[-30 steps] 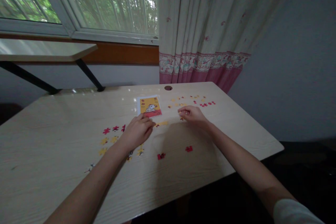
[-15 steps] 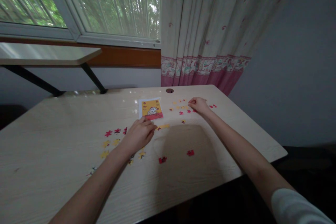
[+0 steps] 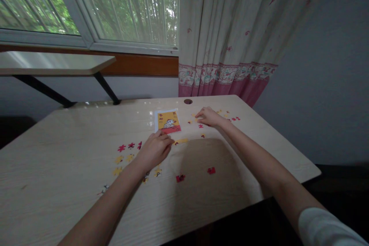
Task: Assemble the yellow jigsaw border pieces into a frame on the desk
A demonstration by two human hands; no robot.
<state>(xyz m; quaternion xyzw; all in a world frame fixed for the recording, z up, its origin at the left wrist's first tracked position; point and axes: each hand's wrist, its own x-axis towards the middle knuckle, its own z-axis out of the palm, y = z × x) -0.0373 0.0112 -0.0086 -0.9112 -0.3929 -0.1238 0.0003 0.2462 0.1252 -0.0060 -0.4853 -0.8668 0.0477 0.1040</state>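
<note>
My left hand [image 3: 157, 147] rests on the table with its fingers curled together at the left end of a joined yellow puzzle strip [image 3: 181, 140]. Its fingertips close on a puzzle piece there, mostly hidden by the hand. Just beyond lies a picture card [image 3: 168, 120], yellow and red with a white animal. Farther right, my right hand [image 3: 209, 117] is low over loose yellow puzzle pieces, thumb and index finger slightly apart. Its palm hides part of that group. Below it are a pink piece [image 3: 201, 126] and a single yellow-and-red piece [image 3: 203, 135].
Pink pieces [image 3: 131, 145] and yellow pieces [image 3: 119, 159] lie left of my left forearm. Two red pieces, one here [image 3: 180, 178] and one here [image 3: 211, 170], lie near the front edge. A raised shelf [image 3: 57, 63] stands at the back left, and a curtain [image 3: 225, 46] hangs behind.
My right hand has moved left over the loose pieces, uncovering yellow ones to its right. My left hand stays by the strip. The whole view has shifted slightly.
</note>
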